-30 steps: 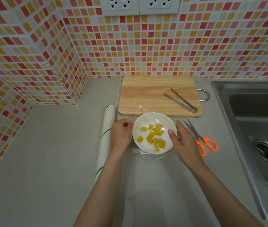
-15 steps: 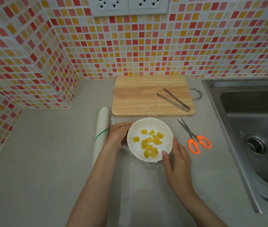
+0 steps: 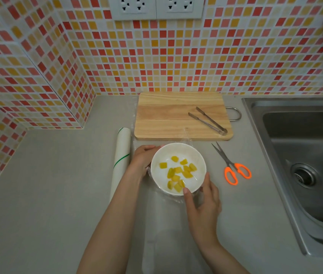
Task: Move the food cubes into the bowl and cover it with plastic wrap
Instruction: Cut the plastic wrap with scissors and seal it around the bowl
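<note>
A white bowl (image 3: 197, 155) stands on the grey counter in front of the wooden cutting board (image 3: 162, 115). Several yellow food cubes (image 3: 178, 173) lie inside it. Clear plastic wrap (image 3: 166, 224) is stretched over the bowl's top, gathers crinkled around its rim, and trails toward me across the counter. My left hand (image 3: 143, 157) cups the bowl's left side, pressing the wrap against it. My right hand (image 3: 202, 200) holds the near right edge, thumb on the rim. The plastic wrap roll (image 3: 120, 165) lies just left of my left hand.
Metal tongs (image 3: 208, 120) rest on the cutting board's right part. Orange-handled scissors (image 3: 232, 169) lie open to the right of the bowl. A steel sink (image 3: 304, 165) fills the right side. Tiled walls close off the back and left.
My right hand has slid from the bowl's right side round to its near edge. The left hand stays on the left side. The camera has shifted, so the bowl sits lower in view.
</note>
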### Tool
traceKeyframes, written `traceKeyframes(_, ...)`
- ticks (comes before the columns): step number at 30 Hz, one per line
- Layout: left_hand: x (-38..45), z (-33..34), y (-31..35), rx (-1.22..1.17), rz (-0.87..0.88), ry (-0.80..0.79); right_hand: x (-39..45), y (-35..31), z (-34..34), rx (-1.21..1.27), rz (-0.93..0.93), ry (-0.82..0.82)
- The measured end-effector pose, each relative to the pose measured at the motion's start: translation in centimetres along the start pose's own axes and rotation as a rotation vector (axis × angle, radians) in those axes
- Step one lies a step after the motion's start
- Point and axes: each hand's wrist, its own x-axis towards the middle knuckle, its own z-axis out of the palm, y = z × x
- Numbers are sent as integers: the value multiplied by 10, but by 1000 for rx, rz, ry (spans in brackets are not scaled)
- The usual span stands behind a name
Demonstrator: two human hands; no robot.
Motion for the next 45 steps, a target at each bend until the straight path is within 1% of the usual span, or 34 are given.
traceKeyframes(4,-1,2,-2,-37,-15,-49,-2,0,2,53,37,21)
traceKeyframes(9,0,-1,-6,-111,43,-80,-5,-2,4,139,76,2)
traceKeyframes(11,-1,-5,-5,-98,48,-102,-4,-1,1,139,80,6)
traceKeyframes(13,-6,-7,-4,-73,52,-159,0,1,-6,89,28,25)
traceKeyframes(15,-12,-8,3,-67,65,-192,15,-3,-13,58,-126,3)
traceKeyframes(16,-15,-8,8,-54,102,-162,28,-8,-16,43,-229,-36)
traceKeyframes(17,-17,-8,13,-22,176,-92,44,-15,-18,15,-337,-88)
traceKeyframes(19,-29,-7,17,84,419,93,79,-25,-20,-40,-486,-228)
traceKeyframes(20,-42,-5,14,110,536,131,95,-28,-21,-51,-508,-317)
traceKeyframes(21,-57,-2,7,139,623,118,107,-27,-21,-64,-512,-405)
traceKeyframes(22,-70,2,-3,181,672,82,116,-23,-20,-99,-523,-478)
traceKeyframes(24,-87,9,-24,246,668,22,125,-13,-14,-241,-571,-573)
traceKeyframes(25,-90,11,-30,247,631,1,127,-9,-10,-294,-591,-595)
traceKeyframes(26,-91,12,-33,225,588,-18,129,-8,-6,-296,-600,-597)
traceKeyframes(27,-91,13,-34,197,552,-35,131,-8,-4,-250,-587,-583)
traceKeyframes(28,-89,14,-34,171,530,-47,133,-7,-1,-158,-533,-562)
traceKeyframes(29,-87,15,-33,146,517,-52,134,-7,-1,-27,-425,-546)
traceKeyframes(30,-86,15,-33,121,510,-48,134,-7,-1,138,-274,-548)
traceKeyframes(32,-84,17,-34,66,501,-23,134,-7,2,428,28,-596)
traceKeyframes(33,-82,18,-35,38,493,-2,134,-6,4,515,137,-624)
traceKeyframes(35,-77,19,-38,-29,473,47,133,-2,7,646,280,-655)
traceKeyframes(38,-65,23,-45,-158,422,70,136,3,9,768,410,-678)
traceKeyframes(42,-53,25,-47,-384,305,-54,136,5,7,829,486,-691)
traceKeyframes(43,-48,23,-45,-400,301,-88,135,4,7,842,510,-665)
traceKeyframes(45,-40,18,-36,-362,312,-112,130,3,10,849,541,-548)
